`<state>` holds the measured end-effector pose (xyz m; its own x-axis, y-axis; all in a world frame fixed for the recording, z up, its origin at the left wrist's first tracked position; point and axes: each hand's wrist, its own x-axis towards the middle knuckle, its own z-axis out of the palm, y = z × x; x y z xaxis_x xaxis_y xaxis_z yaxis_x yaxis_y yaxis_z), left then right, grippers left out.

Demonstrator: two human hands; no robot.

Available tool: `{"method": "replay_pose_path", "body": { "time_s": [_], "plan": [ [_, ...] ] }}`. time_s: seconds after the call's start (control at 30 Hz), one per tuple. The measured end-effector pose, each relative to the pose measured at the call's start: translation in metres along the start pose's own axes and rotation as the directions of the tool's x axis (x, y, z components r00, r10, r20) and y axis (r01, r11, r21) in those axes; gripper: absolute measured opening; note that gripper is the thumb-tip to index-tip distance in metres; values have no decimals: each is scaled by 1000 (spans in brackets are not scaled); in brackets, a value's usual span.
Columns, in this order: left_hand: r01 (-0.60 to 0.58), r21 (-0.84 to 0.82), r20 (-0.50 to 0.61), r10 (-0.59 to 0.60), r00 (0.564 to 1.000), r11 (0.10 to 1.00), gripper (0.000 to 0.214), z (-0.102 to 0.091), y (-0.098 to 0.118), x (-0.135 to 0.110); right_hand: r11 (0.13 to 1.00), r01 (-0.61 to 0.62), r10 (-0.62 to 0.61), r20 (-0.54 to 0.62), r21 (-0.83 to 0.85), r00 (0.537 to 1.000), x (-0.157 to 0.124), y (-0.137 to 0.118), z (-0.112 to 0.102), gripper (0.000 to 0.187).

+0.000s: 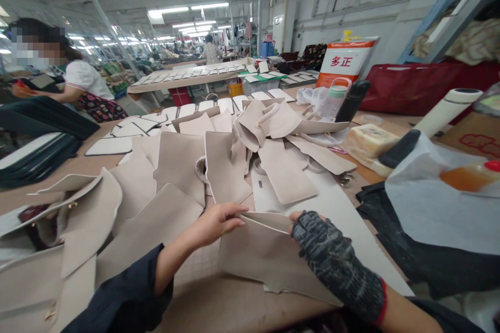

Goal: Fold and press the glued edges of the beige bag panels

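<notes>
A folded beige leather piece lies on the worktable right in front of me. My left hand, bare below a dark sleeve, pinches its upper left edge with the fingertips. At the piece's upper right edge my right hand, in a dark knitted fingerless glove, grips it with the fingers curled. Just beyond the hands a heap of similar beige cut pieces is spread over the table.
A person in a white top sits at the far left. Dark stacked material lies at the left edge. To the right are white paper, a white roll, a yellowish block, a dark bottle and an orange-and-white bag.
</notes>
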<state>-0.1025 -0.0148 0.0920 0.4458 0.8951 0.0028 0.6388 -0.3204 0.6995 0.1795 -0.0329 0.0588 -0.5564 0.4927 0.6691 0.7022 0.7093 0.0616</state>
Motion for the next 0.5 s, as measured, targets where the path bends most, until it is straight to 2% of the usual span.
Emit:
{"method": "replay_pose_path", "body": {
  "time_s": [0.07, 0.27, 0.5],
  "plan": [
    [7, -21, 11, -6, 1000, 1000, 31, 5, -2, -2, 997, 58, -58, 4, -53, 998, 2, 8, 1, 31],
    [25, -88, 45, -21, 999, 996, 31, 16, -5, -3, 997, -80, 80, -2, 22, 997, 2, 19, 13, 29],
    [36, -188, 100, -17, 995, 982, 32, 18, -3, -3, 999, -54, 54, -35, -2, 998, 8, 25, 17, 30]
  ]
}}
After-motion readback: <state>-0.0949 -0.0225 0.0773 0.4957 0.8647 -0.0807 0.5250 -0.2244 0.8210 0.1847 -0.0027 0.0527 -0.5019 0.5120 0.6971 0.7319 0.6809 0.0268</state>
